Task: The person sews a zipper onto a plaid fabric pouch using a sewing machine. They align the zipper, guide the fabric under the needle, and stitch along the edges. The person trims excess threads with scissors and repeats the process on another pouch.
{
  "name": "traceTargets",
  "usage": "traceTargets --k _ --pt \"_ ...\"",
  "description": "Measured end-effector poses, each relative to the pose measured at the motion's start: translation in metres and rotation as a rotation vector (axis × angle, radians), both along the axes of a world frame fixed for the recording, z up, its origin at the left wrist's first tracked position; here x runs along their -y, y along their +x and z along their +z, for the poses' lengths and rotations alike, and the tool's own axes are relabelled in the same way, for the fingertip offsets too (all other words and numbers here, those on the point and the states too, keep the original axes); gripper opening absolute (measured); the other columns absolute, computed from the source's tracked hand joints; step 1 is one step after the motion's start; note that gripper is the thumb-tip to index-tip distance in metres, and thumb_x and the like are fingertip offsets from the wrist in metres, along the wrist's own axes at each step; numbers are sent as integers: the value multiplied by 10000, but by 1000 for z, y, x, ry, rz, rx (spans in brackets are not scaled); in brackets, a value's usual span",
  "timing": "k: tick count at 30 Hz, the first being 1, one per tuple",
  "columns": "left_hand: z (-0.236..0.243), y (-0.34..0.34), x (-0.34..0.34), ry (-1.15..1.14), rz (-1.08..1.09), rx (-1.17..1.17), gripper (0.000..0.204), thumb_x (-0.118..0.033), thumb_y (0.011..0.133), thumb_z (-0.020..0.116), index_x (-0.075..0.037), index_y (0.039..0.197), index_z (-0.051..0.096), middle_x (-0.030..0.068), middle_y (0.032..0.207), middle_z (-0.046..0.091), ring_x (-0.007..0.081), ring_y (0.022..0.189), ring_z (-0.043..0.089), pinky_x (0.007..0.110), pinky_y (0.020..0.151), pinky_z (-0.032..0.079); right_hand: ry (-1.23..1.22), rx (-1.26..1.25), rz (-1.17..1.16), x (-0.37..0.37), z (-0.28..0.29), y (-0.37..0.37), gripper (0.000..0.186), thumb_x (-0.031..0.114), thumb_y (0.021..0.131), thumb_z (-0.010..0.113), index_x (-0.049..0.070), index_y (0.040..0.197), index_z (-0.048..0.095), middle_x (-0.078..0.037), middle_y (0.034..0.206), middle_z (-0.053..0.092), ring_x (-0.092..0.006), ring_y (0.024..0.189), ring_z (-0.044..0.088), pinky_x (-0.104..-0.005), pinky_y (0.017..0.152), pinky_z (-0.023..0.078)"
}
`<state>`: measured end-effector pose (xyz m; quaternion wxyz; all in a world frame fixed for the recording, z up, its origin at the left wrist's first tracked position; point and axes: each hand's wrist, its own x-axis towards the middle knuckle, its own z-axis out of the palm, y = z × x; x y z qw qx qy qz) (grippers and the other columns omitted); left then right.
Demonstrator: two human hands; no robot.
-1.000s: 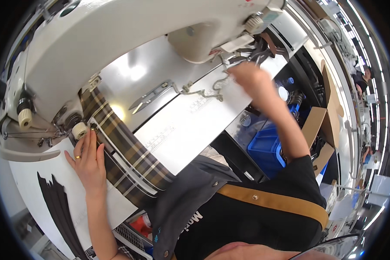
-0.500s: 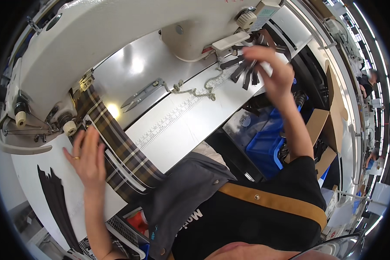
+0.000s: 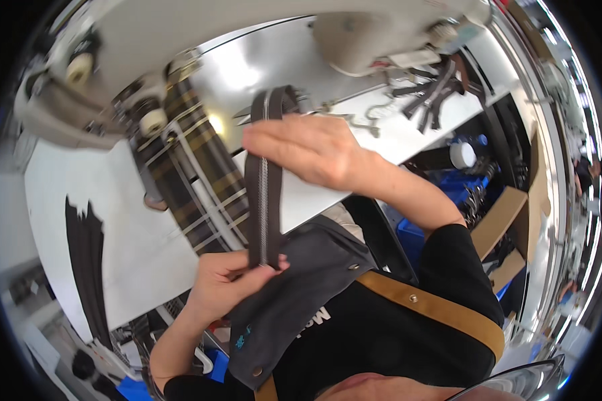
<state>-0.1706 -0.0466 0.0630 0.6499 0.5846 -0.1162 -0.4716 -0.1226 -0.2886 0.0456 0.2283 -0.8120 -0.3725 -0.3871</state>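
A dark brown zipper (image 3: 263, 200) with metal teeth hangs between my two hands above the table's front edge. My left hand (image 3: 226, 281) pinches its lower end near my apron. Higher up, my right hand (image 3: 308, 147) grips it, fingers pressed across the tape, and the top of the zipper loops over behind them. Left of the zipper, a plaid fabric strip (image 3: 204, 167) in brown, yellow and white runs from under the sewing machine (image 3: 180, 27) toward my lap. Neither hand touches the fabric visibly.
More dark zippers (image 3: 435, 93) lie bunched at the table's back right. A dark bundle of strips (image 3: 87, 267) rests on the white table (image 3: 127, 234) at left. At right stand a blue bin (image 3: 411, 234) and an open cardboard box (image 3: 498, 220). A knotted cord (image 3: 374, 113) lies near the machine.
My right hand has come from the zipper bunch to the middle, bringing a zipper. My left hand has left the fabric by the machine and now pinches the zipper's lower end. The view has shifted.
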Motion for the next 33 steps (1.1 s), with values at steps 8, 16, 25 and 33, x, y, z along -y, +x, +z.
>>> traceTargets --k 8,16,25,33 --pt "16 -3 -18 9 100 -108 200 -26 902 528 90 1045 606 176 999 666 210 936 651 309 844 513 -90 -263 162 -44 -9 0 396 -23 652 627 -42 1047 624 -207 1036 649 -246 741 679 -306 607 564" --pt "9 4 -28 -37 80 37 196 -117 904 573 41 1001 638 94 895 683 92 843 625 229 756 493 -173 -127 118 -65 -13 59 452 -46 639 628 -12 1089 613 -154 1095 636 -236 730 661 -298 585 549" --pt "-34 123 -46 640 246 1516 177 -126 805 654 -51 962 687 34 971 680 195 886 627 287 807 471 -136 -281 180 -61 -36 73 222 9 709 644 6 931 641 -115 979 659 -233 763 662 -297 629 548" --pt "-61 126 -37 631 347 1818 169 -140 775 685 -81 932 662 -4 1020 653 139 934 599 512 996 319 -28 -328 234 -67 -33 73 183 -18 710 632 -1 890 606 -114 964 663 -240 766 662 -299 655 549"
